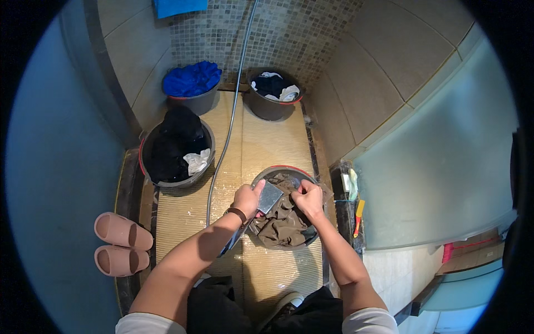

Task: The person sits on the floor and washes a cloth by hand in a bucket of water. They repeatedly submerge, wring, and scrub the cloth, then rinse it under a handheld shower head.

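A grey bucket-like basin (315, 240) with a red rim edge stands on the floor before me, heaped with wet-looking brown cloth (283, 229). Over its left side, my left hand (247, 199) is closed around a square, grey hand shower head (269, 197). Its handle passes under my wrist, and I cannot make out any water leaving it. At the basin's far right, my right hand (309, 199) has curled fingers pinching a fold of the brown cloth; the fingertips are partly hidden.
A grey hose (231, 114) hangs down the middle. Basins hold black clothes (177, 142), blue cloth (192, 79) and dark-and-white clothes (272, 86). Pink slippers (122, 245) lie left. On the right ledge are a yellow-and-red tool (359, 217) and frosted glass (434, 161).
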The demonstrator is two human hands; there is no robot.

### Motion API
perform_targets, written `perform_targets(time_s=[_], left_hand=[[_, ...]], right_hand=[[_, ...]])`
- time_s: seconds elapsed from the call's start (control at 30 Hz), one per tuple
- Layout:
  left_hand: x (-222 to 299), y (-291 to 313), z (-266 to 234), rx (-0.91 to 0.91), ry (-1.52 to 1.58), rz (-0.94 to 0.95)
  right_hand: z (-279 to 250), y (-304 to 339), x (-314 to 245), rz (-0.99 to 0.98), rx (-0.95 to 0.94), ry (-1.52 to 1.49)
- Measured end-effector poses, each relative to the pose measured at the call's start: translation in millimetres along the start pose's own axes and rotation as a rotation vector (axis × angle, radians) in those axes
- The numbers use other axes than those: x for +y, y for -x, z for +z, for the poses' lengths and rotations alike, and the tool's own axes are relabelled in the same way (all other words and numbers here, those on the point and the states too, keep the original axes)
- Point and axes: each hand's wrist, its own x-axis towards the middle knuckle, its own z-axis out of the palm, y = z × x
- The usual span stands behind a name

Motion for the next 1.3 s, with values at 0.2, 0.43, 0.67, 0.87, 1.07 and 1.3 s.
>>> perform_targets(time_s=[0.2,0.43,0.67,0.87,1.07,1.3], left_hand=[[-6.8,7.9,-4.4,-0.043,-0.214,0.053],[-0.7,13.0,3.2,0.027,-0.485,0.257],[-17.2,-2.8,18.2,0.089,-0.423,0.320],[-15.6,-6.8,29.8,0.069,-0.511,0.340],[-4.8,-20.1,23.0,0.038,-0.491,0.292],[14.1,8.3,6.4,-0.086,-0.241,0.167]], right_hand=[[-14.7,50.9,-20.0,-0.329,0.000,0.236],[13.4,88.1,-16.1,-0.355,-0.093,0.675],[43.5,86.2,13.3,-0.367,-0.113,0.609],[60.4,76.1,56.0,-0.363,-0.052,0.558],[49.4,33.1,59.6,-0.335,-0.145,0.565],[29.5,-29.1,105.9,0.162,0.032,-0.477]])
